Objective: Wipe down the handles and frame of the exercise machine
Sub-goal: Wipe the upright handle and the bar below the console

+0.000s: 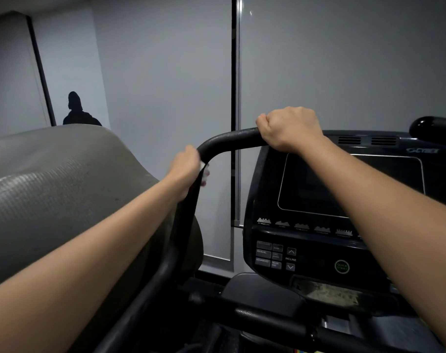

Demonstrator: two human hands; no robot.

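- Right now I see my left hand point(185, 169) wrapped around the bend of the black handlebar point(229, 140), where the bar turns from its top run down into the upright part.
- A scrap of white cloth point(205, 174) shows at the far side of that hand, pressed against the bar; the left fingers are curled round bar and cloth together, though the hand is blurred.
- My right hand point(289, 128) sits on the top run of the same handlebar, fingers curled tight over it in a full grip, just above the console point(306, 225).
- The console's dark screen point(318, 184) lies below my right wrist, with an "INCLINE" button pair point(290, 259) and a green "QUICK START" button point(342, 266) lower down.
- A big grey padded hump point(64, 187) fills the left side, under my left forearm.
- A dark figure point(78, 110) stands beyond it by the grey wall point(166, 72).
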